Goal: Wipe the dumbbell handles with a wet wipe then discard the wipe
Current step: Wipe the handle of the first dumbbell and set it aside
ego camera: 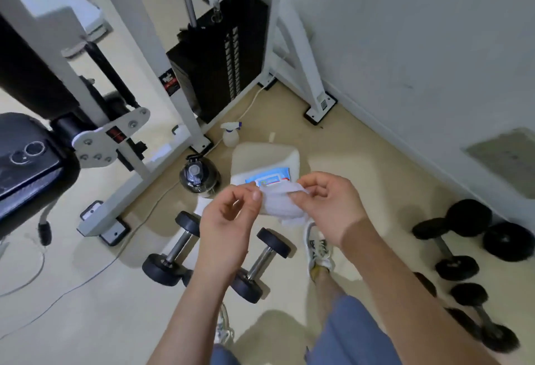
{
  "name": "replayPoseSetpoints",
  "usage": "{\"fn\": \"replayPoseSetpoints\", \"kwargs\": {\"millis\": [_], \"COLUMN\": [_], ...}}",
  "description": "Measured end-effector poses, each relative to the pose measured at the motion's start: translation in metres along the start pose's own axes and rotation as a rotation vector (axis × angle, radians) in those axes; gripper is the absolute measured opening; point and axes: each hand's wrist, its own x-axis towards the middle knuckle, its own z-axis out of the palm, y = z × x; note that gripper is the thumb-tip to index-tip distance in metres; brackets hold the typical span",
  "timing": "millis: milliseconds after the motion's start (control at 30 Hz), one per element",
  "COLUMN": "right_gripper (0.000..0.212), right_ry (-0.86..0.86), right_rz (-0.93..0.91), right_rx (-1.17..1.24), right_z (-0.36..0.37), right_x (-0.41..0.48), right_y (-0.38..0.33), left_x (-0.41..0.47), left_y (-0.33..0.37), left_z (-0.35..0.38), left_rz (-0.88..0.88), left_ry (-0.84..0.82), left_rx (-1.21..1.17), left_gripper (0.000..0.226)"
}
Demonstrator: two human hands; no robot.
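I hold a white wet wipe (pixel 280 204) stretched between both hands at chest height. My left hand (pixel 228 220) pinches its left edge and my right hand (pixel 330 205) pinches its right edge. Below them on the floor lie two dumbbells with black ends and bare metal handles, one (pixel 173 252) to the left and one (pixel 260 263) partly hidden by my left forearm. A blue pack of wipes (pixel 270 177) rests on a white block (pixel 260 153) just beyond my hands.
A weight machine frame (pixel 185 95) and black weight stack (pixel 223 55) stand ahead. A spray bottle (pixel 230 134) and a dark water bottle (pixel 198 176) sit on the floor. Several black dumbbells (pixel 451 237) lie by the right wall. Cables trail at left.
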Motion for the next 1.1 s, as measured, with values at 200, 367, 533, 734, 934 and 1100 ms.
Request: {"fn": "replayPoseSetpoints", "kwargs": {"millis": [200,367,533,734,934,1100], "right_gripper": [0.035,0.018,0.028,0.036,0.007,0.010], "right_ry": [0.321,0.395,0.518,0.531,0.484,0.574], "right_rz": [0.071,0.204,0.140,0.159,0.220,0.252], "right_rx": [0.336,0.878,0.621,0.516,0.598,1.057], "right_z": [0.019,0.008,-0.005,0.023,0.073,0.108], "right_x": [-0.130,-0.229,-0.316,-0.433,-0.557,-0.601], "right_y": [-0.022,-0.029,-0.008,0.040,0.125,0.173], "left_x": [-0.063,-0.114,-0.169,-0.275,-0.373,-0.408], "left_y": [0.045,0.076,0.086,0.069,-0.006,-0.058], "left_z": [-0.047,-0.053,-0.048,-0.052,-0.089,-0.113], "left_rz": [0.103,0.128,0.305,0.250,0.078,-0.238], "left_ry": [-0.223,-0.459,-0.730,-1.272,-1.241,-1.222], "left_rx": [0.184,0.259,0.503,0.494,0.445,0.413], "left_gripper": [0.021,0.020,0.021,0.037,0.015,0.055]}}
